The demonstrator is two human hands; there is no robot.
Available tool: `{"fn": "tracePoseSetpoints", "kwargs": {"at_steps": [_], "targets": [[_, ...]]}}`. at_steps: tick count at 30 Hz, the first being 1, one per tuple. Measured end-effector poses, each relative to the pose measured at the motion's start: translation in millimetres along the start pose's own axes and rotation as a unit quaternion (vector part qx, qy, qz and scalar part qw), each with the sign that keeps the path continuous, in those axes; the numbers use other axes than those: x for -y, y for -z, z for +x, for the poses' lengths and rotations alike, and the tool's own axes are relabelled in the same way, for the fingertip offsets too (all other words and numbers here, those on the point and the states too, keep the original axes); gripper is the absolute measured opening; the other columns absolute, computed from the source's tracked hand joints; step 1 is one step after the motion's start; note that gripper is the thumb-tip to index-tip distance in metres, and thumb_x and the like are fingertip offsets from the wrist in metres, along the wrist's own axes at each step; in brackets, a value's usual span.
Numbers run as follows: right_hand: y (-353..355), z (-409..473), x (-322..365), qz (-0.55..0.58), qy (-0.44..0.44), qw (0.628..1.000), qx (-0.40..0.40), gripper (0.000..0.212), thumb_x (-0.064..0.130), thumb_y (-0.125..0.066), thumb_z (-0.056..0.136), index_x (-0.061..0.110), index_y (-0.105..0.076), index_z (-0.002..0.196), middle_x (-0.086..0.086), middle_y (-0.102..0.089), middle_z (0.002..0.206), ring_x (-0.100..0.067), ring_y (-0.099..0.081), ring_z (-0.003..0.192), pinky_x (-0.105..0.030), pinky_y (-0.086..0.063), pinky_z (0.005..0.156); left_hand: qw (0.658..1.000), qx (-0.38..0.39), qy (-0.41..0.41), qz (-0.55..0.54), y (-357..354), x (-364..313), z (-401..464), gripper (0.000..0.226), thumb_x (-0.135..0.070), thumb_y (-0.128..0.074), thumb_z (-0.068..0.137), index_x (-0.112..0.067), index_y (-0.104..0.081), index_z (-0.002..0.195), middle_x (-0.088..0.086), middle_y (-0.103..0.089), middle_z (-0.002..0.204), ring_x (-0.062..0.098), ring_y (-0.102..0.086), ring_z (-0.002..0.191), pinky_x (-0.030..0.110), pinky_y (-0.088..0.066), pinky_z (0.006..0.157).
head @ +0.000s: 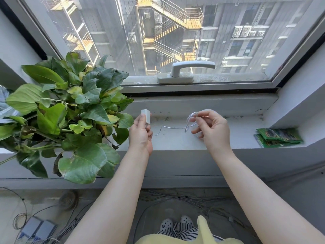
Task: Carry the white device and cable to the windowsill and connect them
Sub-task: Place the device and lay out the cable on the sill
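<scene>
Nearest, the person's two bare forearms reach out over a floor strewn with thin grey wires toward the pale grey windowsill [219,138]. The left hand [140,134] has its fingers clamped around the small white block-shaped plastic device [146,115], held upright just above the sill beside the leafy green potted plant [70,111]. From under that hand the thin white cable [173,127] sags across to the right hand [212,129], whose thumb and forefinger are pinched together on a small loop of it (the plug end itself is too small to make out).

Both things look to have reached the sill, so the joining step appears to be in hand. Doing it well likely means running the right fingers along to the free end, turning the device so its socket faces that hand, and pushing straight in without kinking the loop.

There is open sill between the hands and on to the green printed packets [279,137] at the right; the leaves crowd the left hand. Beyond, the white window handle [186,69] and frame stand well clear.
</scene>
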State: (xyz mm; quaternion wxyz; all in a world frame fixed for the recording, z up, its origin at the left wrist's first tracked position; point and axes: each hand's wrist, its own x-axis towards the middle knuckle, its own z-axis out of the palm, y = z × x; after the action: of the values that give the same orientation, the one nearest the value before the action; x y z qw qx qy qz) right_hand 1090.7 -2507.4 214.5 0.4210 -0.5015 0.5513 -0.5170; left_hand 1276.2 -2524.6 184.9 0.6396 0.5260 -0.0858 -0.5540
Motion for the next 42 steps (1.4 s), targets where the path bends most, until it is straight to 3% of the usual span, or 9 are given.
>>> {"fn": "tracePoseSetpoints", "kwargs": {"at_steps": [4,6,8,12,15,20,27,31,42], "targets": [[7.6,4.6,11.0,0.043,0.042,0.995,-0.074,0.015,0.009,-0.059,0.089,0.019,-0.067,0.081,0.008,-0.073,0.074,-0.010,-0.062,0.056,-0.020,-0.041,0.045,0.993,-0.048,-0.063,0.088,6.2,-2.3,3.0,0.027,-0.021,-0.049,0.097,-0.011,-0.060,0.119,0.001,-0.060,0.082,-0.005,-0.045,0.047,0.012,-0.036,0.046],[8.4,8.1,18.1,0.102,0.051,0.988,-0.103,0.013,0.009,-0.058,0.090,0.017,-0.065,0.082,0.003,-0.071,0.074,-0.011,-0.058,0.056,-0.020,-0.042,0.046,0.991,-0.054,-0.075,0.100,8.4,-1.1,0.8,0.037,-0.022,-0.050,0.096,-0.005,-0.057,0.128,0.022,-0.065,0.121,0.020,-0.066,0.107,0.037,-0.049,0.096],[9.2,11.8,25.3,0.161,0.054,0.977,-0.129,0.011,0.011,-0.055,0.093,0.015,-0.061,0.085,-0.001,-0.068,0.070,-0.009,-0.056,0.053,-0.019,-0.044,0.048,0.987,-0.077,-0.068,0.126,9.5,-0.1,-0.1,0.036,-0.026,-0.051,0.095,-0.008,-0.058,0.127,0.034,-0.041,0.141,0.045,-0.035,0.136,0.054,-0.023,0.113],[11.9,16.8,33.0,0.231,0.050,0.960,-0.148,0.012,0.010,-0.052,0.095,0.013,-0.061,0.087,0.001,-0.064,0.061,-0.007,-0.055,0.049,-0.019,-0.045,0.049,0.978,-0.132,-0.077,0.143,13.2,0.4,3.2,0.044,-0.035,-0.054,0.092,-0.003,-0.058,0.122,0.033,-0.053,0.132,0.049,-0.048,0.124,0.052,-0.039,0.104],[7.2,16.1,26.8,0.213,0.023,0.972,-0.095,0.012,0.008,-0.054,0.093,0.009,-0.063,0.086,-0.002,-0.065,0.062,-0.007,-0.056,0.048,-0.019,-0.047,0.050,0.981,-0.119,-0.097,0.116,7.4,-6.1,-2.3,0.036,-0.031,-0.054,0.094,-0.009,-0.061,0.122,0.006,-0.060,0.096,0.018,-0.056,0.081,0.026,-0.045,0.073],[-19.0,10.0,7.0,0.124,-0.056,0.991,0.012,0.011,0.002,-0.055,0.092,-0.004,-0.064,0.093,-0.011,-0.065,0.065,-0.007,-0.059,0.047,-0.019,-0.050,0.049,0.995,-0.016,-0.075,0.058,-9.5,-3.4,-7.6,0.029,-0.019,-0.061,0.090,-0.019,-0.062,0.119,-0.008,-0.061,0.106,0.003,-0.051,0.089,0.018,-0.038,0.077],[-34.5,12.2,-6.4,0.155,-0.119,0.981,0.004,0.010,0.005,-0.054,0.093,0.003,-0.062,0.088,-0.010,-0.063,0.068,-0.005,-0.057,0.046,-0.018,-0.051,0.052,0.994,0.077,0.027,-0.071,-22.5,-3.6,-13.3,0.020,-0.005,-0.063,0.086,-0.018,-0.064,0.101,-0.001,-0.068,0.095,0.006,-0.059,0.076,0.015,-0.049,0.069],[-36.8,15.0,-15.3,0.145,-0.137,0.980,0.001,0.012,0.005,-0.053,0.093,0.005,-0.062,0.086,-0.010,-0.063,0.068,-0.004,-0.057,0.046,-0.017,-0.051,0.052,0.999,0.024,-0.033,-0.007,-18.6,3.1,-3.9,0.041,0.000,-0.067,0.081,-0.008,-0.060,0.121,-0.003,-0.065,0.094,0.006,-0.058,0.078,0.012,-0.048,0.073],[-64.3,12.0,-63.3,0.047,-0.193,0.980,-0.012,0.012,0.003,-0.048,0.094,0.001,-0.059,0.098,-0.005,-0.062,0.066,-0.004,-0.057,0.047,-0.022,-0.053,0.059,0.945,-0.106,-0.174,0.254,-14.6,53.8,14.1,0.038,-0.024,-0.074,0.077,-0.017,-0.061,0.112,0.000,-0.064,0.113,0.013,-0.062,0.094,0.018,-0.047,0.077]]}}
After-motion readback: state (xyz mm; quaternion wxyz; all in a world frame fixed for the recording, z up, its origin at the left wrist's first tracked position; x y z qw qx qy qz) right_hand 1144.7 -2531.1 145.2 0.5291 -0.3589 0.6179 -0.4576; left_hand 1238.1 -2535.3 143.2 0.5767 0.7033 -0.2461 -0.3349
